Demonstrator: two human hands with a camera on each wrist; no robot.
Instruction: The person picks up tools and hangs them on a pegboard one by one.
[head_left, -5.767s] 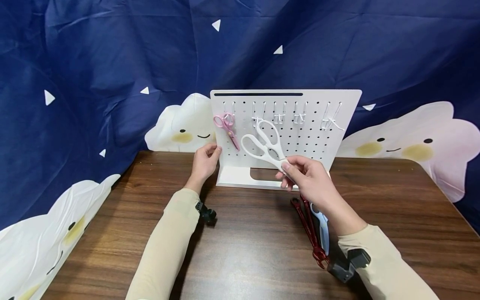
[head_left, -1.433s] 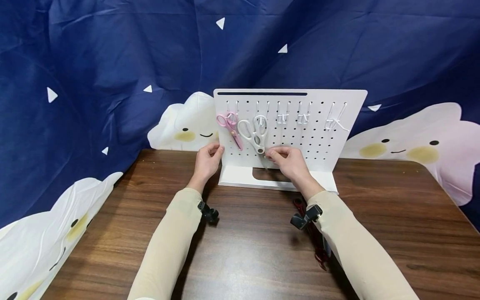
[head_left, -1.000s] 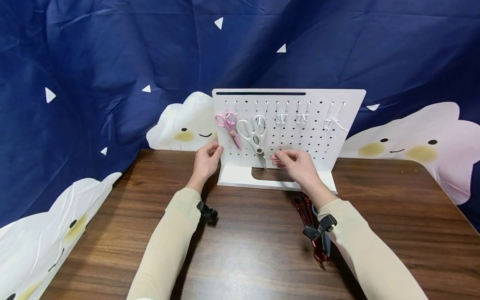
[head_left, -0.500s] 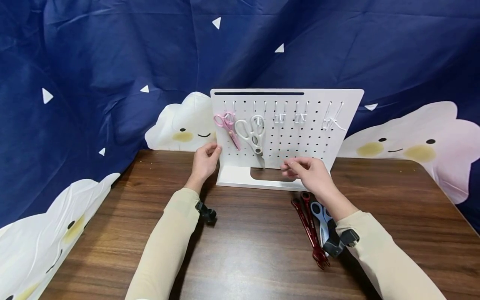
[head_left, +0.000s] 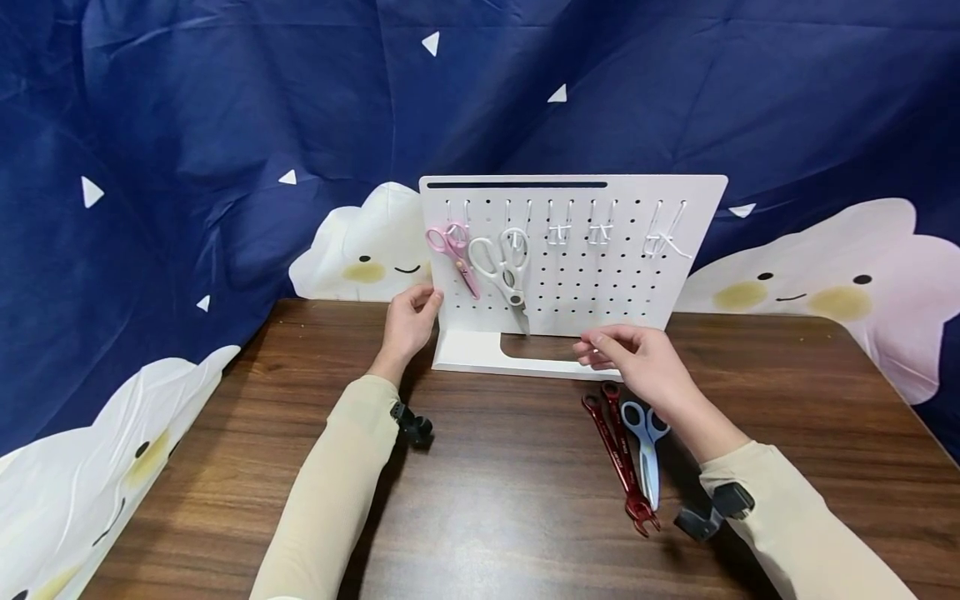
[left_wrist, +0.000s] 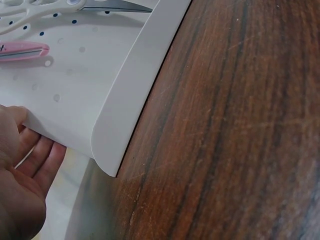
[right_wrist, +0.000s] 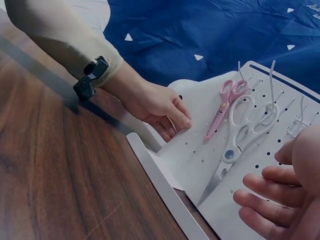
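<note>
A white pegboard (head_left: 600,292) stands on the table, and my left hand (head_left: 410,325) pinches its left edge, thumb in front and fingers behind, as the left wrist view shows. Pink scissors (head_left: 455,254) hang from the leftmost hook. Beside them white scissors (head_left: 507,267) hang by one handle loop, blades pointing down. My right hand (head_left: 641,358) hovers in front of the board's lower right, fingers loosely bent and holding nothing. Below it on the table lie blue scissors (head_left: 647,450) and two dark red wrenches (head_left: 618,458), side by side.
Several bare white hooks (head_left: 602,229) stick out from the board's middle and right. A dark blue cloth (head_left: 225,125) with cloud faces hangs behind the wooden table (head_left: 480,500). Each wrist wears a small black camera (head_left: 412,425).
The white scissors went from my right hand onto a hook. That hand has let go and drawn back right and toward me, uncovering the blue scissors. My left hand stays on the board's edge.
</note>
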